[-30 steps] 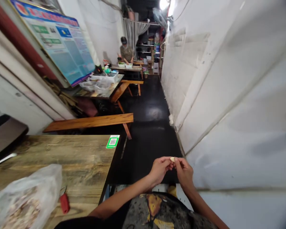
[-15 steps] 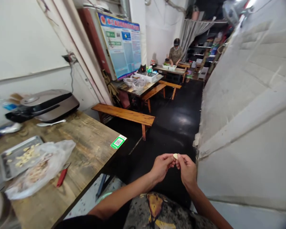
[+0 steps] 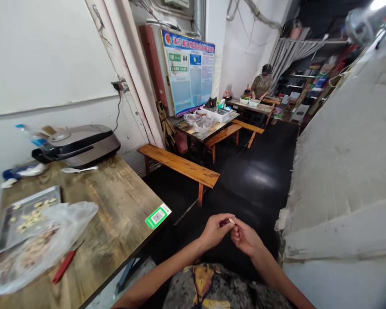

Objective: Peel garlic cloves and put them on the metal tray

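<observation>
My left hand (image 3: 215, 231) and my right hand (image 3: 245, 237) meet in front of my lap, fingertips pinched together on a small pale garlic clove (image 3: 232, 220). Only a sliver of the clove shows between the fingers. To my left stands a wooden table (image 3: 116, 206) with a clear plastic bag (image 3: 41, 246) of unpeeled garlic, a metal tray (image 3: 4, 231) with several peeled cloves and a red-handled knife (image 3: 63, 267).
An electric griddle (image 3: 79, 143) and a water bottle (image 3: 30, 136) sit at the table's far end. A green QR sticker (image 3: 158, 216) marks the table corner. A wooden bench (image 3: 180, 165) crosses the dark floor. Another person (image 3: 260, 84) sits at a far table. A white wall (image 3: 341, 180) runs along my right.
My head has turned left, so more of the table, the tray and the griddle show. My hands stay together on the clove, which is now more covered by my fingers.
</observation>
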A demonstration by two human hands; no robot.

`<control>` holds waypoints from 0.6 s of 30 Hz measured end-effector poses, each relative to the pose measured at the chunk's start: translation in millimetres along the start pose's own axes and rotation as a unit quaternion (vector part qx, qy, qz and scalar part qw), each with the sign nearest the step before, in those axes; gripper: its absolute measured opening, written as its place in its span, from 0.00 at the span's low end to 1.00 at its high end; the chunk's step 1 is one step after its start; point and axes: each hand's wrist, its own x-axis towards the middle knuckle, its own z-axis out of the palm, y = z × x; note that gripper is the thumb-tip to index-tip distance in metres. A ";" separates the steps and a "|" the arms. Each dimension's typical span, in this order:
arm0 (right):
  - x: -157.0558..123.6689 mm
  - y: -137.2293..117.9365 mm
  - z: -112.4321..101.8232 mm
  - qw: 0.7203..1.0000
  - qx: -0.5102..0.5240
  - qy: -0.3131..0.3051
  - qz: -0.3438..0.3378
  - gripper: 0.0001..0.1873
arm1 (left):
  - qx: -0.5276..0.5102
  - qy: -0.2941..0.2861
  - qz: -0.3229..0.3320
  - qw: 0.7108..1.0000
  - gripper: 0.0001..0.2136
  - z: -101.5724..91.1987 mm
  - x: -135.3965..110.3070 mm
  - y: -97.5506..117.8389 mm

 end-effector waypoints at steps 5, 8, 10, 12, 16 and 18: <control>32.1 -26.3 22.7 0.999 -0.032 -0.016 0.036 0.11 | 0.009 0.065 0.016 0.998 0.08 -14.4 44.8 12.5; 49.3 -32.8 30.5 0.996 -0.075 -0.024 0.036 0.16 | 0.016 0.104 0.028 0.994 0.06 -21.4 67.2 13.1; 61.3 -38.4 32.0 0.992 -0.119 -0.035 -0.007 0.18 | 0.015 0.129 0.010 0.991 0.07 -25.1 84.2 9.0; 74.3 -46.8 29.7 0.981 -0.180 -0.037 -0.067 0.19 | 0.022 0.134 -0.007 0.991 0.09 -27.2 103.2 1.5; 105.6 -68.9 14.6 0.947 -0.309 -0.024 -0.086 0.19 | 0.045 0.121 -0.011 0.992 0.12 -24.3 146.0 -20.2; 125.2 -80.8 3.8 0.940 -0.334 -0.020 -0.075 0.19 | 0.030 0.107 -0.027 0.993 0.13 -19.8 170.2 -31.9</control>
